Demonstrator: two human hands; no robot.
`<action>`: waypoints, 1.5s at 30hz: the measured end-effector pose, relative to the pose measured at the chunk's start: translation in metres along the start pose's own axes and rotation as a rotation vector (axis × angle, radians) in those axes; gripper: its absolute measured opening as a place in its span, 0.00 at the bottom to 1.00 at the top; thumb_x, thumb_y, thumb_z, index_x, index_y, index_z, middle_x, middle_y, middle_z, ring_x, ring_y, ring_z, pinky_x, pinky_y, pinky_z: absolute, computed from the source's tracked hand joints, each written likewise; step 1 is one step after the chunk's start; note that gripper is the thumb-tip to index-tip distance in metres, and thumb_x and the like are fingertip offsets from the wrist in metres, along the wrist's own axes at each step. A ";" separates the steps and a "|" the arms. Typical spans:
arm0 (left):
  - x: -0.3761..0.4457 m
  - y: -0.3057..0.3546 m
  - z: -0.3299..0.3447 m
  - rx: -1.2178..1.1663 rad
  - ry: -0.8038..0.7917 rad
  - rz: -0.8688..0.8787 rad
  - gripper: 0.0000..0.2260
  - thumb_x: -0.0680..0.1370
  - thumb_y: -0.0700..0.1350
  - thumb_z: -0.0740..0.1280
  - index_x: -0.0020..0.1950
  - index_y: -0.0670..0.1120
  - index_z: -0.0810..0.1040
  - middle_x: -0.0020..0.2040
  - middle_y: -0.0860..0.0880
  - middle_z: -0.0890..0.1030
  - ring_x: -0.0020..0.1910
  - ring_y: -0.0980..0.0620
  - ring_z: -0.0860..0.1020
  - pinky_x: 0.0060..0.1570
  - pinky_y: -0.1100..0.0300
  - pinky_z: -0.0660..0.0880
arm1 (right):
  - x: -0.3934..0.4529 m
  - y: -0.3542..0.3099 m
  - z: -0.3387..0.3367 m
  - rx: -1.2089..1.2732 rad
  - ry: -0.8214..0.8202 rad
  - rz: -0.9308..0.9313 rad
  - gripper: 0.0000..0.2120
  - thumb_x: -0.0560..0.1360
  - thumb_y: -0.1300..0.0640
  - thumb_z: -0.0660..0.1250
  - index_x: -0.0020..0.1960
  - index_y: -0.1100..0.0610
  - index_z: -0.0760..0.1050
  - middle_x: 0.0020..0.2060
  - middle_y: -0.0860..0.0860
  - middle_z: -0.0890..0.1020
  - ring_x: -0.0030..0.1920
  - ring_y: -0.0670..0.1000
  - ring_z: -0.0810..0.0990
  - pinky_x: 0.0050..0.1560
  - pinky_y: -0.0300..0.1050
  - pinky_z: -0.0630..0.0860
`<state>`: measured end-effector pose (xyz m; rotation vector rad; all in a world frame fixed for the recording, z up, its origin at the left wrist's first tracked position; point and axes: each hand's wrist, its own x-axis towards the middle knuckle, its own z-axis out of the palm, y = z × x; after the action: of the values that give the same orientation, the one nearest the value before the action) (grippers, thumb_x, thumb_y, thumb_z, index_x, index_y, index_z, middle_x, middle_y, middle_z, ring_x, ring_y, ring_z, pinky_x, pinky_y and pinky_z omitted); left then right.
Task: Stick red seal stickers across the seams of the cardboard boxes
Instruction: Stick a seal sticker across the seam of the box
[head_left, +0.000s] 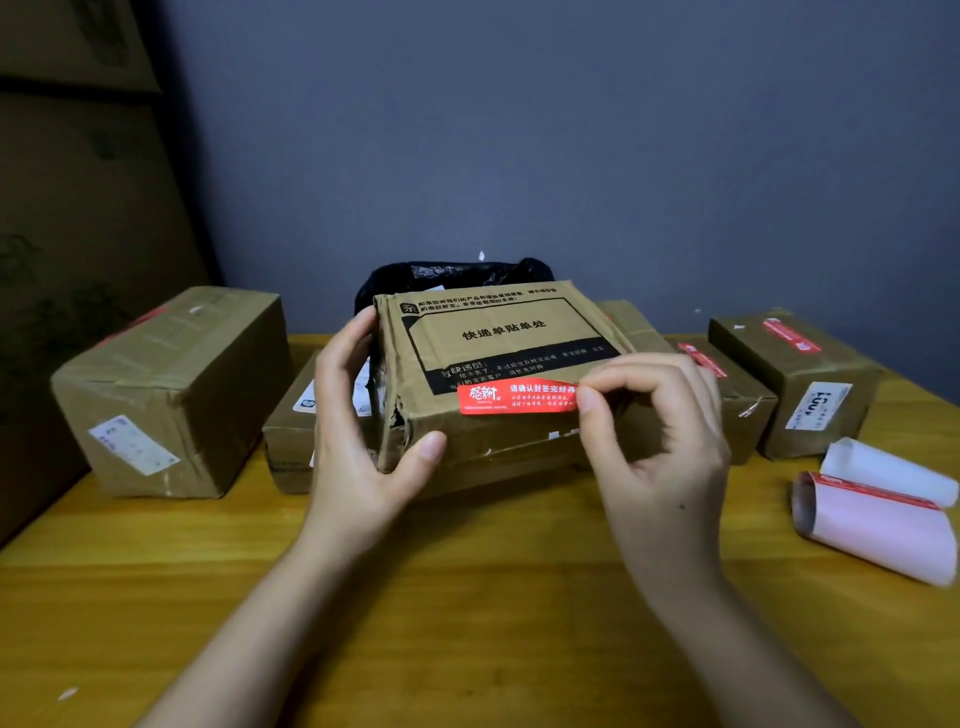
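Sticker (517, 397) pinched by right hand (660, 441) on box (498, 364); left hand (358, 415) grips box.

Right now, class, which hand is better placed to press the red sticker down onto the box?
The right hand: it already pinches the end of the red sticker over the box edge. The left hand grips the box's left side, steadying it.

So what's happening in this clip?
A person is sealing a printed cardboard box on a wooden table. The left hand grips the box's left end, while the right hand pinches one end of a red seal sticker at the box's front top edge. Two boxes on the right already carry red stickers.
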<state>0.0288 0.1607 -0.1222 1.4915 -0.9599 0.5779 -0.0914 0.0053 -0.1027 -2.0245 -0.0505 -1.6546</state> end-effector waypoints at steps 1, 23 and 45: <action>0.000 -0.001 0.000 0.003 0.001 -0.006 0.42 0.71 0.67 0.63 0.74 0.39 0.58 0.71 0.43 0.66 0.72 0.46 0.65 0.70 0.46 0.64 | -0.001 0.000 0.001 0.019 -0.021 0.009 0.02 0.76 0.60 0.65 0.46 0.58 0.77 0.43 0.46 0.78 0.48 0.49 0.77 0.51 0.48 0.74; -0.001 -0.003 -0.001 0.011 0.038 -0.050 0.42 0.71 0.68 0.64 0.73 0.40 0.60 0.71 0.42 0.66 0.72 0.44 0.65 0.68 0.41 0.64 | 0.014 -0.013 -0.005 0.459 -0.156 0.677 0.06 0.71 0.57 0.71 0.47 0.55 0.77 0.38 0.47 0.80 0.39 0.43 0.78 0.39 0.31 0.74; -0.002 0.000 0.002 0.038 0.037 -0.021 0.40 0.70 0.67 0.64 0.73 0.43 0.60 0.71 0.43 0.66 0.72 0.44 0.64 0.68 0.40 0.65 | 0.002 -0.031 0.011 0.126 -0.040 0.289 0.03 0.76 0.46 0.61 0.46 0.44 0.70 0.40 0.46 0.80 0.44 0.54 0.80 0.46 0.61 0.76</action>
<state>0.0270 0.1596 -0.1243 1.5180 -0.9074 0.6095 -0.0917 0.0360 -0.0910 -1.8712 0.1164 -1.3958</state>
